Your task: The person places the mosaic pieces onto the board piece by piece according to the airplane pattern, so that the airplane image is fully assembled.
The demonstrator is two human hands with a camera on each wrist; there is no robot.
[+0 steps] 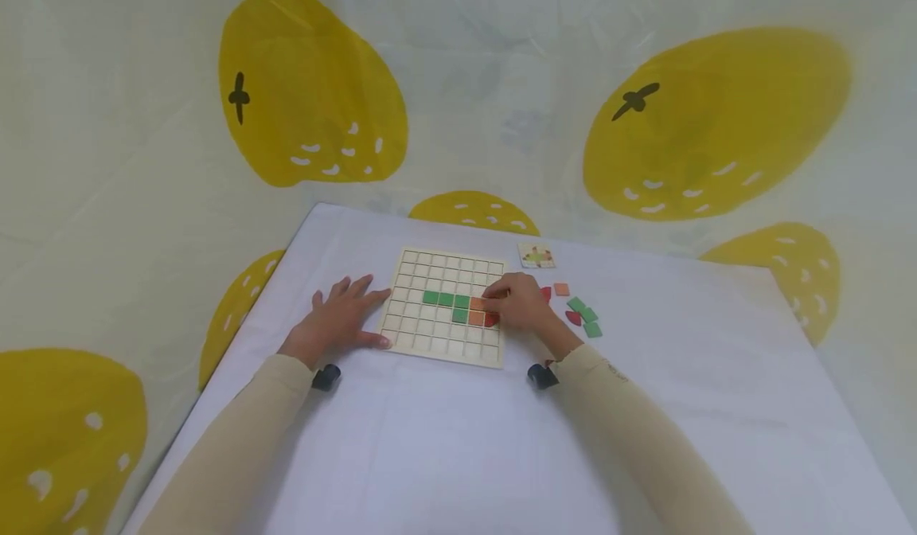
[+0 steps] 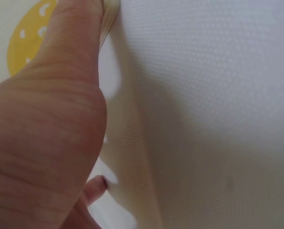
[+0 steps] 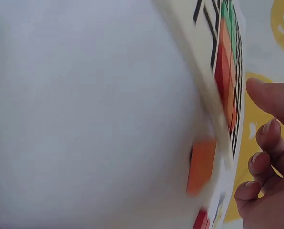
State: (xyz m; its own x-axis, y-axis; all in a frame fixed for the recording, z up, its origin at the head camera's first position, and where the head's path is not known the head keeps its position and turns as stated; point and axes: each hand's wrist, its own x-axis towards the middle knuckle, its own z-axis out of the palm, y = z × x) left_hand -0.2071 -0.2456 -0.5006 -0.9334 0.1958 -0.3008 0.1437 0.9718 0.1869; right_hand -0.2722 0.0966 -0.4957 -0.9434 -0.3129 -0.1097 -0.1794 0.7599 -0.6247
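A pale square grid board (image 1: pixel 430 344) lies on the white table. Three green square tiles (image 1: pixel 446 299) sit side by side in one row, with another green tile in the row below. Orange square tiles (image 1: pixel 476 318) and a red curved piece (image 1: pixel 491 320) fill cells to their right. My left hand (image 1: pixel 333 320) has its fingers spread, with index fingertip and thumb at the board's left edge. Over the board's right side is my right hand (image 1: pixel 517 302), fingertips close over the orange tiles. In the right wrist view its fingers (image 3: pixel 260 163) are loosely bent, thumb apart, nothing showing between them.
Right of the board lie a loose orange tile (image 1: pixel 562 289), several green tiles (image 1: pixel 592 329) and red pieces (image 1: pixel 573 318). A small picture card (image 1: pixel 536 255) rests near the table's back edge. Behind hangs a pale cloth (image 1: pixel 501 57) with yellow fruit shapes.
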